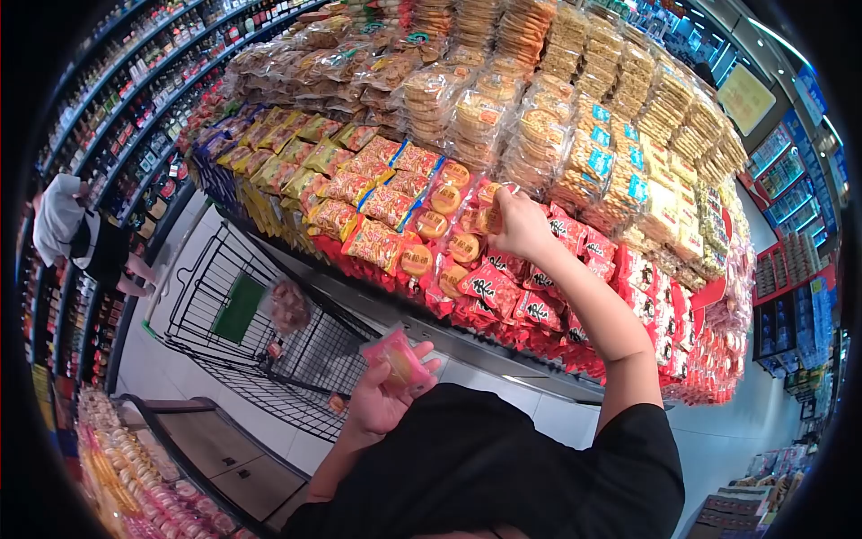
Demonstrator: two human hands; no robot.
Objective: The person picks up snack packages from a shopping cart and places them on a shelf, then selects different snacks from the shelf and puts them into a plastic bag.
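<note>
In my left hand (370, 409), held low near my chest, is a small pink-wrapped round pastry (397, 359), with my fingers and thumb around it. My right hand (523, 225) reaches out to the snack display, its fingers closed on another wrapped pastry (488, 218) with a round yellowish label. Similar wrapped pastries (463, 248) lie in a column just left of that hand. Red snack packets (489, 286) with a large dark character are heaped below and right of it. Colourful yellow-and-red bags (388, 206) are laid out in rows further left.
A wire shopping cart (193, 310) stands left of me, with a bagged item (290, 305) in it. Tall stacks of clear-wrapped biscuits (536, 126) rise behind the display. A person (67, 225) stands by the bottle shelves (126, 108). Another snack stand (135, 467) is at lower left.
</note>
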